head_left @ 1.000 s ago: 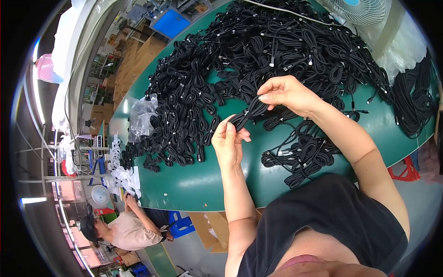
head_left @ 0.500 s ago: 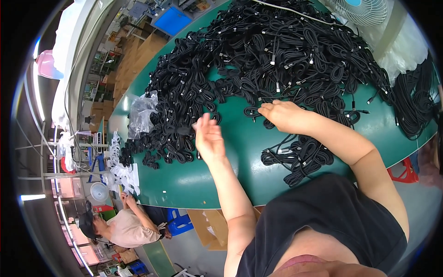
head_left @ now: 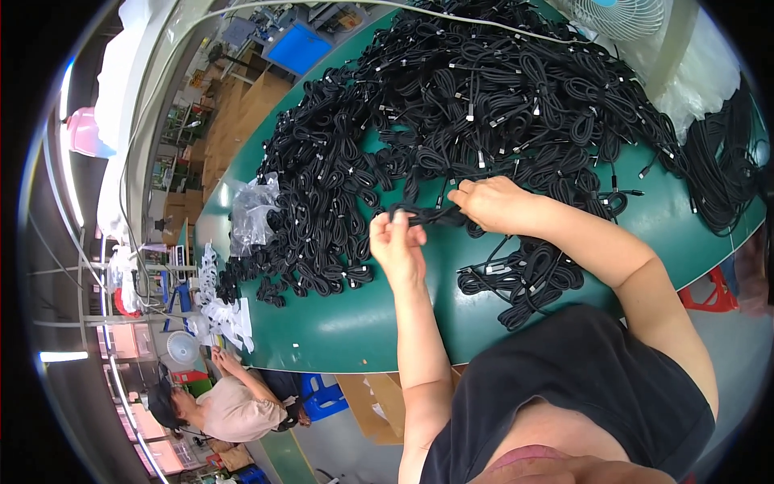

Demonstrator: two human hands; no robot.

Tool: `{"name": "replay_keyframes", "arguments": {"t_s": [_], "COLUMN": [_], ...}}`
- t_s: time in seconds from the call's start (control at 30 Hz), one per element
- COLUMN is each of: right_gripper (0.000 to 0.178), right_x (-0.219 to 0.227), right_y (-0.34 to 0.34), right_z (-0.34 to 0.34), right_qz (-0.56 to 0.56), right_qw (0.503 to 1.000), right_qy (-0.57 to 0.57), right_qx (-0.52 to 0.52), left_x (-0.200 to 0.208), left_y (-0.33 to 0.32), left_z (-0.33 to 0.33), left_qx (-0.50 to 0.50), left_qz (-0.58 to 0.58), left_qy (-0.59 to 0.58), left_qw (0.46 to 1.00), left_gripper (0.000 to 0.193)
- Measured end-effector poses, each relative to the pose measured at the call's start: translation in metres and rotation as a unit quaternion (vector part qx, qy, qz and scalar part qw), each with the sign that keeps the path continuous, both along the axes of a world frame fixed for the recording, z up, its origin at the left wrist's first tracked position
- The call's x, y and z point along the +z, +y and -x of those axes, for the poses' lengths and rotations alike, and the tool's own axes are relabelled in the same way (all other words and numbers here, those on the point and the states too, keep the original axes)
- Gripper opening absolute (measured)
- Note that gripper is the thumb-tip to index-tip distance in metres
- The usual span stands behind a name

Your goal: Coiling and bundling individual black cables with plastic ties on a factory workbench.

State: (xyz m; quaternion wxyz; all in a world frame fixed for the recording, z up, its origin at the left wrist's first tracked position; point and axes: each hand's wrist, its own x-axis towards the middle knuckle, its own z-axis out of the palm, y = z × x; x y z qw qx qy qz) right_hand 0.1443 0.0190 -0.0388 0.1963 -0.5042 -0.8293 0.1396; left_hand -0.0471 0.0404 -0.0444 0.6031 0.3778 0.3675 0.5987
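A black cable (head_left: 438, 216) in a bundle stretches between my two hands, just above the green table (head_left: 330, 327). My left hand (head_left: 399, 246) pinches its left end between thumb and fingers. On the other end, my right hand (head_left: 493, 203) is closed with its fingers curled around the cable. Right behind the hands spreads a big heap of coiled black cables (head_left: 516, 85) with pale metal plugs. A smaller group of coiled cables (head_left: 528, 278) lies nearer to me, below my right forearm.
A clear plastic bag (head_left: 254, 214) rests at the heap's left side. Long black cables (head_left: 717, 173) hang at the right edge. A fan (head_left: 625, 18) stands at the far right. Another person (head_left: 242, 403) works at the table's left end, near white strips (head_left: 230, 319) and a cardboard box (head_left: 372, 407).
My left hand, open and apart from the cable before, has moved right and taken hold of the bundle's left end. My right hand has stayed nearly in place.
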Motion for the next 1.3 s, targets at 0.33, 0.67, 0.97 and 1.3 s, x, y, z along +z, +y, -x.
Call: {"name": "replay_keyframes", "arguments": {"t_s": [0.33,0.67,0.97,1.3], "right_gripper": [0.011,0.014,0.013,0.016], "right_x": [0.013,0.017,0.021,0.028], "right_y": [-0.007,-0.009,-0.012,-0.017], "right_z": [0.008,0.007,0.006,0.009], "right_qz": [-0.158,-0.176,-0.142,-0.097], "right_qw": [0.97,0.967,0.97,0.981], "right_qy": [0.18,0.173,0.191,0.163], "right_qx": [0.053,0.055,0.058,0.05], "left_x": [-0.005,0.001,0.004,0.007], "left_y": [0.002,-0.002,-0.006,-0.013], "left_z": [0.008,0.002,-0.001,-0.005], "left_qx": [-0.148,-0.193,-0.149,-0.157], "left_qz": [0.079,0.0,-0.077,-0.095], "left_qy": [-0.241,-0.216,-0.064,0.057], "left_qw": [0.956,0.957,0.984,0.981], "left_gripper": [0.027,0.041,0.05,0.045]}}
